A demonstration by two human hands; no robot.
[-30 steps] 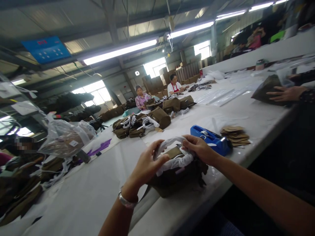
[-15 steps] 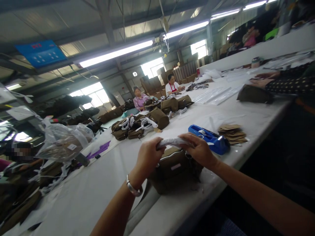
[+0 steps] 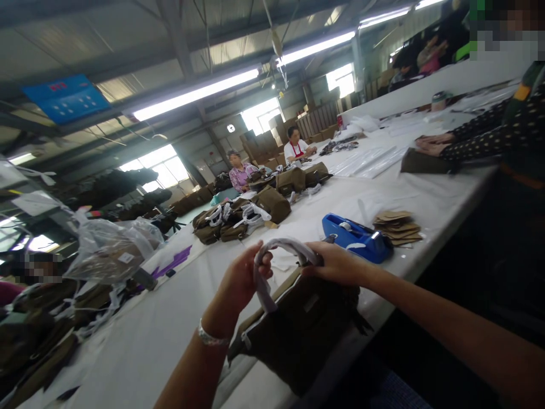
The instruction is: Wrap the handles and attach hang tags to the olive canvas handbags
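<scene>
A dark olive handbag (image 3: 298,329) is tilted at the table's near edge, its white-edged zip facing up. Its handle (image 3: 283,244), wrapped in pale covering, arches above the zip. My left hand (image 3: 251,270) has its fingers curled round the left side of this handle. At the handle's right end, my right hand (image 3: 330,262) grips near the bag's top edge; part of its fingers is hidden behind the handle. Just beyond the right hand sits a blue tape dispenser (image 3: 357,238), with a stack of brown paper pieces (image 3: 398,227) to its right.
Several olive bags (image 3: 251,210) with wrapped handles lie across the white table (image 3: 140,335). A clear plastic bag (image 3: 114,250) and more olive bags (image 3: 34,335) are at left. At right, a co-worker's hands (image 3: 434,142) rest on a dark bag (image 3: 426,162).
The handbag has come nearer and tilted, and its handle now arches upward. My left hand has moved left and down along the handle; my right hand has shifted slightly lower.
</scene>
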